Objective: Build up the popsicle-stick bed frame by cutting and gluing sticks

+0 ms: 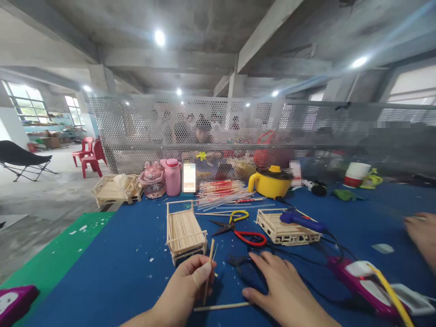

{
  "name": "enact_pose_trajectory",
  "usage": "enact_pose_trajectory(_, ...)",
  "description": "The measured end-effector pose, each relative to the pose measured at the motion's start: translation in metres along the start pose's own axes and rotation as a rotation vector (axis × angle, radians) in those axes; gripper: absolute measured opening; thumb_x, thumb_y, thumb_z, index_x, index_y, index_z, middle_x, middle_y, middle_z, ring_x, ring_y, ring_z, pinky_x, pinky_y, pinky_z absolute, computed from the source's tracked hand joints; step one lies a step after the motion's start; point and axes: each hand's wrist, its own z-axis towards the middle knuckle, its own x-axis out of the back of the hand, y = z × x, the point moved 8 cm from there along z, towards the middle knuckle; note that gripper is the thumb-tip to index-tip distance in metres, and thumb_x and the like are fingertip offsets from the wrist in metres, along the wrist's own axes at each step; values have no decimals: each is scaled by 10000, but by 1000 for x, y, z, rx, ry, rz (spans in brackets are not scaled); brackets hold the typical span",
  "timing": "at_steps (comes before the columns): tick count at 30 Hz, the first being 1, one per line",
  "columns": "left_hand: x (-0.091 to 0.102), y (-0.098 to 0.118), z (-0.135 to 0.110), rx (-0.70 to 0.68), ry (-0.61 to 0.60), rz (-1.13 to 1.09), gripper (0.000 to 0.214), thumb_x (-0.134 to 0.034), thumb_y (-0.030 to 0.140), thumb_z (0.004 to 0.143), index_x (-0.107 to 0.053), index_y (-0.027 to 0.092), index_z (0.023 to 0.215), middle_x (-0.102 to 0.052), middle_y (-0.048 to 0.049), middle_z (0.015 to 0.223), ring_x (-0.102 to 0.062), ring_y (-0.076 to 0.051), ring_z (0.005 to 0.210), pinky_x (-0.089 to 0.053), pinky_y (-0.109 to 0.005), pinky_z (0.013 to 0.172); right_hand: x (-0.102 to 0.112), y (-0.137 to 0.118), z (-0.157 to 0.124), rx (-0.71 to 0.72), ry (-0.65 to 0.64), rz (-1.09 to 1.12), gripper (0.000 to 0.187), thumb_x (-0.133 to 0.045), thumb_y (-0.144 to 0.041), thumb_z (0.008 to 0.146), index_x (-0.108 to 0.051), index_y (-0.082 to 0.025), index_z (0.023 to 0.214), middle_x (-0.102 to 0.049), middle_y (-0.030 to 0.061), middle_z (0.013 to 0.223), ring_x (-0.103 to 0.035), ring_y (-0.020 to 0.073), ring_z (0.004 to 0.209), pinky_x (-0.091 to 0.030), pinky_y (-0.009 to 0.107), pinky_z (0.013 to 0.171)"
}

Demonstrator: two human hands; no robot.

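Note:
My left hand [189, 284] is closed in a pinch round a thin wooden stick [211, 250], which stands nearly upright between thumb and fingers. A finer strand shows beside the stick's tip. My right hand [284, 286] lies low over the table with its fingers spread, by dark-handled pliers [240, 263]; whether it touches them I cannot tell. Its thumb is at the end of another wooden stick [220, 307] lying flat. Just beyond my left hand stands a small bed-like frame of sticks [186, 229]. Scissors with one yellow and one red handle [235, 223] lie open ahead.
A blue glue gun [303, 221] rests on a second stick frame [272, 229]; cables trail right to a purple power strip [364, 286]. Bundled sticks [223, 190], a yellow pot [272, 184] and a pink jug [172, 178] line the back. Another person's hand [422, 234] is at right.

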Motion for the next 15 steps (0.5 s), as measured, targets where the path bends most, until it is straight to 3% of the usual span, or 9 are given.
enact_pose_trajectory(3,1,-4,4,-37,9,90,489,-765,534,569,-679,122,818,-541,20,628,-411,-83,577,-318,-214,586,12,-31,9,117,118,133,638,-586,-610,719,-610,-200,1207,-517,149,1321,-401,354,1245,-192,562,1059)
enact_pose_trajectory(5,2,-4,5,-76,14,159,472,-747,535,594,-707,123,821,-565,7,631,-415,-99,597,-323,-227,611,16,-52,13,181,122,343,530,-565,-572,764,-648,-203,1135,-596,132,1208,-493,307,1154,-309,490,1017)
enact_pose_trajectory(7,1,-1,2,-131,-2,232,418,-721,514,638,-723,131,805,-609,-14,671,-448,-121,630,-347,-245,651,14,-70,16,229,56,572,375,-560,-484,803,-691,-193,999,-668,92,992,-598,235,946,-450,364,858)
enact_pose_trajectory(9,0,3,-2,-188,-17,299,359,-705,477,670,-730,134,774,-636,-27,704,-477,-140,663,-366,-260,686,12,-83,15,251,19,704,257,-549,-389,826,-701,-183,813,-662,42,798,-611,177,764,-471,282,717)
enact_pose_trajectory(12,1,5,-6,-212,6,329,329,-705,450,677,-721,129,746,-608,-11,636,-473,-133,625,-375,-257,653,13,-90,12,250,79,735,255,-535,-317,830,-649,-180,648,-628,9,690,-583,148,676,-448,251,663)
enact_pose_trajectory(15,6,4,-7,-201,39,238,353,-712,461,672,-692,126,781,-587,3,608,-476,-115,585,-381,-243,609,19,-84,4,229,163,732,267,-512,-341,843,-619,-187,653,-613,3,672,-565,146,658,-436,248,647)
